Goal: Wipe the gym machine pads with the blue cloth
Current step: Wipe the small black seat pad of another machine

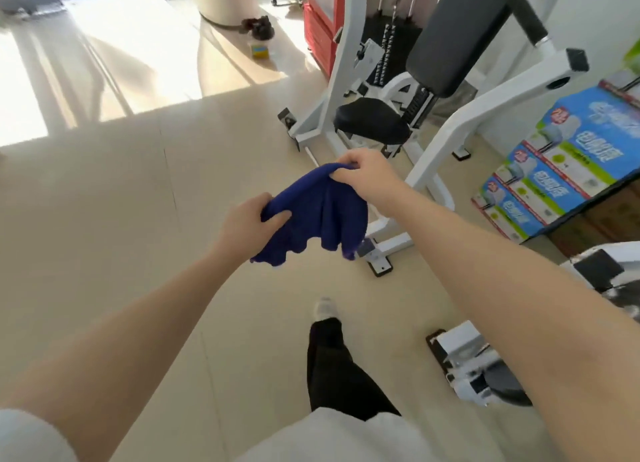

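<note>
A dark blue cloth (317, 216) hangs in folds between my two hands, in the air above the tiled floor. My left hand (247, 224) grips its lower left edge. My right hand (365, 174) pinches its upper right corner. Beyond the cloth stands a white gym machine (446, 143) with a black seat pad (372, 122) and a long black back pad (460, 42) tilted above it. Both hands are short of the pads and touch neither.
Blue printed boxes (568, 164) are stacked at the right. Another white machine part (478, 368) lies low at the right by my leg (339, 364). A red cabinet (322, 22) stands behind the machine. Beige floor (121, 202) stretches to the left, sunlit further back.
</note>
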